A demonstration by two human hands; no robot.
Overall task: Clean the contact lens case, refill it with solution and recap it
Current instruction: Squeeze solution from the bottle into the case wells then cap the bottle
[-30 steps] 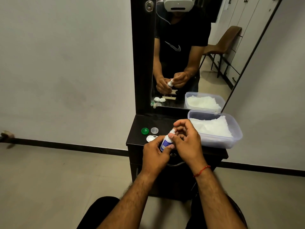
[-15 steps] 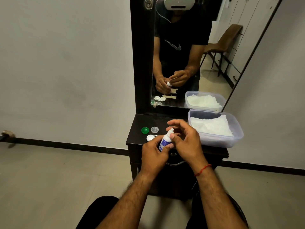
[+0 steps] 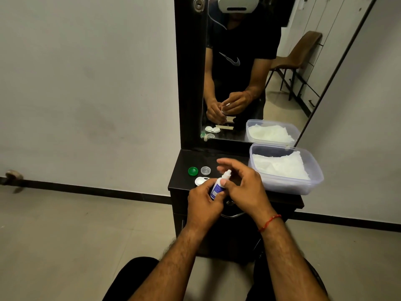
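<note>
Gripping the solution bottle point(image 3: 217, 187), left hand point(image 3: 204, 203); right hand point(image 3: 245, 187) loose-fingered; blue label apparently printed, unreadable.

Left hand point(image 3: 202, 203) curled in a closed grip; right hand point(image 3: 245, 187) beside it, fingers point(image 3: 225, 162) spread loosely, forearms converging.

We face a pale wall point(image 3: 86, 83), beige floor point(image 3: 65, 235), a dark cabinet point(image 3: 234, 231), and a mirror point(image 3: 282, 83) reflecting a brown chair point(image 3: 301, 51).
</note>
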